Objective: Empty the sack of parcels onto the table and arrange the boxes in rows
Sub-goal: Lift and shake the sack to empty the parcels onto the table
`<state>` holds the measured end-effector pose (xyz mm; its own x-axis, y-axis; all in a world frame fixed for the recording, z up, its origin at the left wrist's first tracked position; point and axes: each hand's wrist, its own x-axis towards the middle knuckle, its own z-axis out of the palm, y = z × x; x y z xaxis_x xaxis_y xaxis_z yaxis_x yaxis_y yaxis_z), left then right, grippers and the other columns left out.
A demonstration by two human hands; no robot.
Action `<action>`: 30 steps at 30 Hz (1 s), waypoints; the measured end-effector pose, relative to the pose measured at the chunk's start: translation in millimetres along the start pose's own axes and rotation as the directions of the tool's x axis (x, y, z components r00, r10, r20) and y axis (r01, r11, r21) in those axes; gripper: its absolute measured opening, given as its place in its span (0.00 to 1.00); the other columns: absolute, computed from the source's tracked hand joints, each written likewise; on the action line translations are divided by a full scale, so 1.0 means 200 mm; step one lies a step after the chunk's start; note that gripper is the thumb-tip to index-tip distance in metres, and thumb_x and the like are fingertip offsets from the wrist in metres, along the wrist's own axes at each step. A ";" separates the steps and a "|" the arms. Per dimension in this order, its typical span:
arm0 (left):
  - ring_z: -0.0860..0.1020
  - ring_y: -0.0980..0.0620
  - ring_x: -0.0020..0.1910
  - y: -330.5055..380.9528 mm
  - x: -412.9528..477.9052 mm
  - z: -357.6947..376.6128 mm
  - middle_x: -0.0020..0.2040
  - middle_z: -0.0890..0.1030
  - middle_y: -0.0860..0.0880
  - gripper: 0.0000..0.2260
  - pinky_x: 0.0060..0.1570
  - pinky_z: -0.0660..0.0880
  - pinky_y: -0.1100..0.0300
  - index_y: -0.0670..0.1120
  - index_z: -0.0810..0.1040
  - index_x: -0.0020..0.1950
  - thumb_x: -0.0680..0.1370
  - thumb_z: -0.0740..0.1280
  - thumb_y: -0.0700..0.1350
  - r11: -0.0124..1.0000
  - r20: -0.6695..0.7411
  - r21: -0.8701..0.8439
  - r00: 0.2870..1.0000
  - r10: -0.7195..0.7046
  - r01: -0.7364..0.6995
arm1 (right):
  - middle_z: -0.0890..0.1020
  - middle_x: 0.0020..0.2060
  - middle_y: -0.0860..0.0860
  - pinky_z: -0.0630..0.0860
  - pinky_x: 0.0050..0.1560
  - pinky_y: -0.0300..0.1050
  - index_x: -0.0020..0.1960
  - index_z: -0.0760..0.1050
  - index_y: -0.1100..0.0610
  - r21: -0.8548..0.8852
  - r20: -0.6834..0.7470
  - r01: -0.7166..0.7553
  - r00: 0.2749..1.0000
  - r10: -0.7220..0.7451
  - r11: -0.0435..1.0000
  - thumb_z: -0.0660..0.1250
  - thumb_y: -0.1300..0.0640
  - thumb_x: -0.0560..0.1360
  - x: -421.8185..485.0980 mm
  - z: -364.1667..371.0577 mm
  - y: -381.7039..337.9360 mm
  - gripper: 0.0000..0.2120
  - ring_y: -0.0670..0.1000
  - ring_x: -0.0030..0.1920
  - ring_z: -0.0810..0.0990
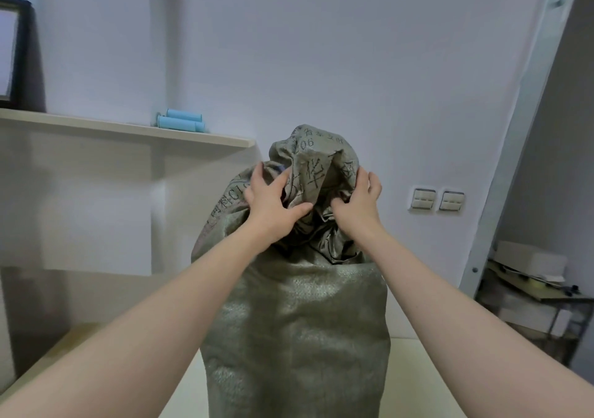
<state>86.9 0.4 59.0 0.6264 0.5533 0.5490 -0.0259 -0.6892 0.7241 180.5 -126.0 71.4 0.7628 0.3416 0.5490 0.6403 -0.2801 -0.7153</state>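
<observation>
A tall grey-green woven sack (295,337) with dark printed lettering stands upright on the pale table (450,379) right in front of me. Its top is bunched and crumpled. My left hand (273,205) grips the gathered fabric on the left side of the bunch. On the right side, my right hand (356,205) holds the fabric, fingers curled into the folds. The sack is bulky, and its contents are hidden; no boxes show.
A pale wall shelf (128,128) at the left carries two light blue rolls (181,122) and a dark-framed picture (13,54). Wall switches (437,199) sit to the right. A metal rack (530,298) with boxes stands at the far right, beside a slanted metal post.
</observation>
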 end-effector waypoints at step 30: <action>0.55 0.43 0.71 0.20 0.11 -0.22 0.73 0.62 0.48 0.17 0.74 0.54 0.50 0.52 0.79 0.63 0.76 0.62 0.43 0.913 0.083 0.384 0.990 0.117 -0.140 | 0.35 0.76 0.41 0.52 0.70 0.72 0.75 0.44 0.31 -0.439 0.478 0.515 0.828 -0.294 0.736 0.71 0.28 0.60 0.02 -0.21 -0.12 0.53 0.62 0.77 0.39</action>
<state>65.2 5.4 119.3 0.6815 0.4282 0.5934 0.1876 -0.8861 0.4239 171.4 -154.7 108.6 0.3998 0.7937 0.4586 0.9040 -0.4242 -0.0538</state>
